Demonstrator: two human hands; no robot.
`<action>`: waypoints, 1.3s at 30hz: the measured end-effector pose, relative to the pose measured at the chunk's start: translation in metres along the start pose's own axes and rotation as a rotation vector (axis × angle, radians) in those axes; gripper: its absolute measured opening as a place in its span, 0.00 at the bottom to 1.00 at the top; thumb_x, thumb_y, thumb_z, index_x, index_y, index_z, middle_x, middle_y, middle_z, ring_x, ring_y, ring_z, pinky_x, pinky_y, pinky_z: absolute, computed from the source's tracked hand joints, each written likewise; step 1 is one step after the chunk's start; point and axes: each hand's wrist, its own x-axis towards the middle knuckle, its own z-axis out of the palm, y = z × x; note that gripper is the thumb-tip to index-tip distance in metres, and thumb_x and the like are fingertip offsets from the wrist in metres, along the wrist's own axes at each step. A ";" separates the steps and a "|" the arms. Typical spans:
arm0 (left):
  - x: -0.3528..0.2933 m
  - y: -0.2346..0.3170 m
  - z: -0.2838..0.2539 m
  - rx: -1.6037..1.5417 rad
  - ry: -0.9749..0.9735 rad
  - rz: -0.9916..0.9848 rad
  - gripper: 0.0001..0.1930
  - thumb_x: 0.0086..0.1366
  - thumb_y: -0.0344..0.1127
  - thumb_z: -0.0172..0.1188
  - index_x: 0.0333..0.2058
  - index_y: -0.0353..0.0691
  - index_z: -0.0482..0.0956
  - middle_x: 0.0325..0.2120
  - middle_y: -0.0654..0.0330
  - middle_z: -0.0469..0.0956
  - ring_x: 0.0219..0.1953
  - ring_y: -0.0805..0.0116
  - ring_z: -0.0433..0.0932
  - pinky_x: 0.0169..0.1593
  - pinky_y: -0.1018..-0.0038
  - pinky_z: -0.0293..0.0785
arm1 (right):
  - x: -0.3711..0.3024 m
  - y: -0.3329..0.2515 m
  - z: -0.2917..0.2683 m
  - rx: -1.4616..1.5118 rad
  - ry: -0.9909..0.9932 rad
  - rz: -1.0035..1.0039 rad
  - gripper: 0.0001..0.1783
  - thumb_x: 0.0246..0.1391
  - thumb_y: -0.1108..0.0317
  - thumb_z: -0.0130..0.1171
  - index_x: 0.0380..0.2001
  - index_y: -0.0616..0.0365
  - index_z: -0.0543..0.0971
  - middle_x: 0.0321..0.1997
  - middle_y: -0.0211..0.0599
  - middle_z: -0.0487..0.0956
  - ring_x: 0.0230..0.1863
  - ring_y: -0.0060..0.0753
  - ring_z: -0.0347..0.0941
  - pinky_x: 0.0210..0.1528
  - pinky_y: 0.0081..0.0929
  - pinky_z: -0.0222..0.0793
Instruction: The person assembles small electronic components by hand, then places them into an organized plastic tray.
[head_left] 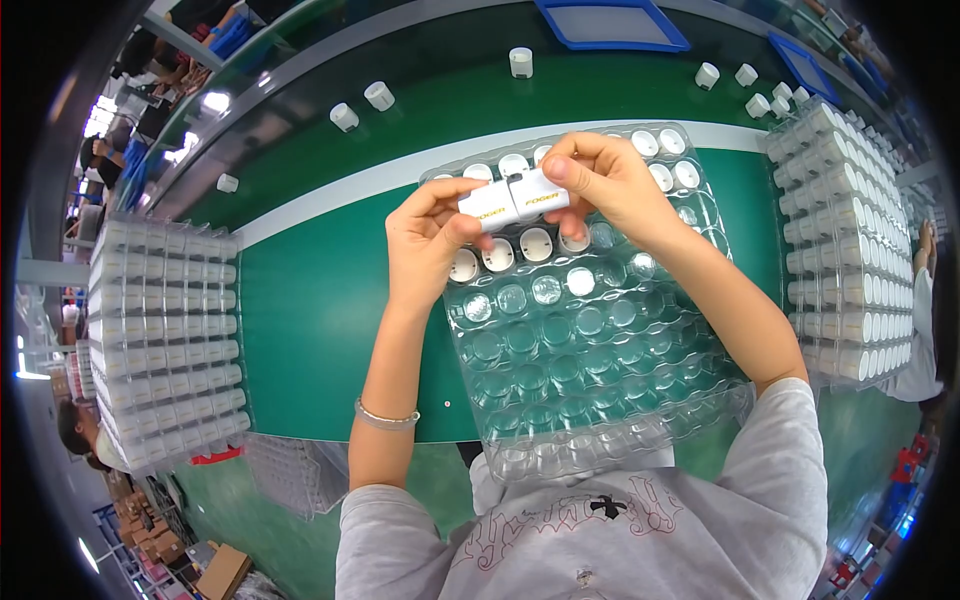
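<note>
Above a clear plastic blister tray (pixel 560 385), both of my hands hold small white casings with gold print, nearly end to end. Between its thumb and fingers, my left hand (pixel 428 238) grips one white casing (pixel 488 206). The other white casing (pixel 541 194) is pinched in my right hand (pixel 612 188), and a narrow dark gap shows between the two. Beneath my hands, the tray's far rows carry several round-ended white casings (pixel 536 244), partly covered by my fingers. Its nearer round pockets look see-through down to the green table.
Tall stacks of filled clear trays stand left (pixel 165 340) and right (pixel 850 250). Beyond the table's white edge strip (pixel 360 188), loose white casings (pixel 521 63) sit on a green belt-like surface (pixel 450 95). A blue-rimmed tray (pixel 612 27) lies at the far side.
</note>
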 end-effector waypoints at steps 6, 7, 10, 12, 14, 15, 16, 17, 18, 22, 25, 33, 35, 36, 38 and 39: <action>0.003 -0.004 0.003 0.251 -0.012 0.278 0.26 0.51 0.20 0.60 0.51 0.34 0.68 0.42 0.58 0.67 0.47 0.68 0.69 0.49 0.73 0.70 | 0.003 0.011 0.005 0.110 0.031 -0.327 0.11 0.49 0.70 0.60 0.33 0.57 0.68 0.43 0.40 0.72 0.43 0.27 0.72 0.44 0.24 0.70; 0.003 -0.003 0.007 0.158 -0.018 0.244 0.31 0.49 0.17 0.59 0.55 0.36 0.65 0.43 0.58 0.65 0.50 0.67 0.67 0.52 0.71 0.68 | 0.004 0.015 0.006 0.108 -0.026 -0.343 0.12 0.49 0.72 0.60 0.34 0.56 0.67 0.46 0.40 0.71 0.47 0.29 0.69 0.47 0.26 0.69; 0.001 -0.004 0.008 0.160 -0.063 0.325 0.42 0.47 0.16 0.60 0.61 0.40 0.53 0.42 0.57 0.68 0.49 0.65 0.69 0.54 0.68 0.67 | 0.005 0.018 0.009 0.075 -0.077 -0.381 0.14 0.48 0.75 0.59 0.35 0.55 0.64 0.47 0.40 0.70 0.51 0.30 0.67 0.51 0.29 0.67; 0.001 -0.003 0.009 0.145 -0.069 0.367 0.44 0.47 0.16 0.61 0.62 0.41 0.50 0.42 0.57 0.69 0.49 0.64 0.70 0.54 0.67 0.67 | 0.005 0.016 0.009 0.045 -0.073 -0.404 0.15 0.49 0.76 0.58 0.35 0.55 0.63 0.47 0.40 0.71 0.51 0.31 0.67 0.52 0.30 0.66; 0.002 -0.001 0.009 0.186 -0.109 0.413 0.47 0.47 0.16 0.61 0.63 0.42 0.45 0.42 0.55 0.70 0.48 0.62 0.71 0.55 0.65 0.67 | 0.005 0.010 0.007 -0.065 -0.081 -0.438 0.16 0.48 0.77 0.57 0.36 0.54 0.62 0.46 0.41 0.72 0.51 0.32 0.68 0.53 0.31 0.66; 0.001 -0.001 0.011 0.184 -0.111 0.412 0.47 0.47 0.16 0.61 0.63 0.42 0.45 0.42 0.55 0.70 0.48 0.62 0.71 0.55 0.65 0.67 | 0.005 0.009 0.006 -0.066 -0.079 -0.437 0.16 0.48 0.77 0.57 0.36 0.54 0.62 0.46 0.41 0.72 0.51 0.32 0.68 0.53 0.31 0.66; 0.000 -0.001 0.014 0.156 -0.070 0.387 0.45 0.47 0.16 0.62 0.62 0.41 0.48 0.43 0.54 0.70 0.48 0.62 0.71 0.54 0.65 0.67 | 0.005 0.009 0.005 -0.102 -0.071 -0.456 0.16 0.48 0.77 0.58 0.37 0.55 0.62 0.46 0.41 0.73 0.51 0.33 0.69 0.54 0.32 0.65; -0.001 -0.001 0.016 0.127 -0.029 0.362 0.43 0.47 0.17 0.62 0.61 0.40 0.51 0.43 0.53 0.71 0.49 0.61 0.71 0.54 0.65 0.68 | 0.005 0.009 0.004 -0.140 -0.064 -0.474 0.17 0.48 0.76 0.58 0.38 0.56 0.63 0.45 0.42 0.73 0.51 0.34 0.69 0.54 0.33 0.65; 0.000 -0.002 0.015 0.125 -0.031 0.363 0.43 0.47 0.17 0.62 0.61 0.40 0.51 0.43 0.53 0.71 0.49 0.61 0.71 0.54 0.65 0.68 | 0.005 0.007 0.002 -0.141 -0.061 -0.475 0.17 0.48 0.76 0.58 0.38 0.56 0.63 0.45 0.42 0.73 0.51 0.34 0.69 0.54 0.33 0.65; 0.000 -0.003 0.012 0.133 -0.068 0.324 0.31 0.48 0.19 0.62 0.51 0.39 0.61 0.44 0.53 0.72 0.49 0.62 0.71 0.52 0.68 0.68 | -0.002 -0.017 -0.021 -0.527 -0.123 -0.474 0.17 0.46 0.74 0.60 0.41 0.60 0.69 0.42 0.37 0.75 0.45 0.30 0.71 0.49 0.29 0.67; -0.003 0.001 0.014 0.296 -0.176 0.280 0.22 0.48 0.22 0.62 0.43 0.38 0.69 0.44 0.55 0.72 0.49 0.64 0.71 0.50 0.70 0.69 | -0.014 -0.033 -0.042 -0.773 -0.213 -0.480 0.17 0.41 0.73 0.61 0.39 0.61 0.75 0.38 0.35 0.76 0.39 0.29 0.72 0.40 0.26 0.68; 0.012 0.002 0.071 0.680 -0.332 0.059 0.17 0.48 0.29 0.64 0.38 0.38 0.72 0.35 0.57 0.74 0.41 0.61 0.72 0.40 0.68 0.69 | -0.040 -0.037 -0.053 -1.235 -0.144 0.049 0.16 0.31 0.75 0.60 0.30 0.64 0.75 0.31 0.42 0.76 0.32 0.39 0.72 0.33 0.28 0.68; 0.020 -0.002 0.076 0.855 -0.447 0.242 0.18 0.48 0.30 0.64 0.38 0.39 0.71 0.36 0.57 0.74 0.41 0.60 0.71 0.41 0.67 0.68 | -0.040 -0.023 -0.055 -1.268 -0.125 -0.135 0.16 0.30 0.74 0.61 0.30 0.64 0.74 0.32 0.43 0.75 0.30 0.42 0.71 0.31 0.28 0.68; 0.020 -0.005 0.077 0.893 -0.520 0.221 0.16 0.48 0.31 0.64 0.36 0.40 0.71 0.37 0.58 0.74 0.44 0.58 0.70 0.46 0.65 0.66 | -0.037 -0.023 -0.058 -1.235 -0.179 -0.157 0.20 0.32 0.69 0.65 0.34 0.63 0.74 0.35 0.42 0.75 0.30 0.41 0.72 0.31 0.29 0.67; 0.018 -0.007 0.072 0.961 -0.501 0.332 0.15 0.49 0.33 0.64 0.36 0.40 0.72 0.40 0.58 0.73 0.46 0.58 0.69 0.48 0.64 0.64 | -0.032 -0.034 -0.064 -1.160 -0.146 -0.076 0.23 0.35 0.65 0.66 0.37 0.62 0.74 0.36 0.42 0.75 0.32 0.40 0.72 0.33 0.30 0.67; 0.017 -0.009 0.069 1.025 -0.481 0.436 0.15 0.49 0.35 0.63 0.36 0.40 0.72 0.42 0.58 0.72 0.47 0.58 0.68 0.50 0.63 0.63 | -0.028 -0.036 -0.069 -1.078 -0.117 0.009 0.26 0.37 0.60 0.67 0.40 0.62 0.74 0.38 0.42 0.74 0.34 0.39 0.72 0.35 0.31 0.67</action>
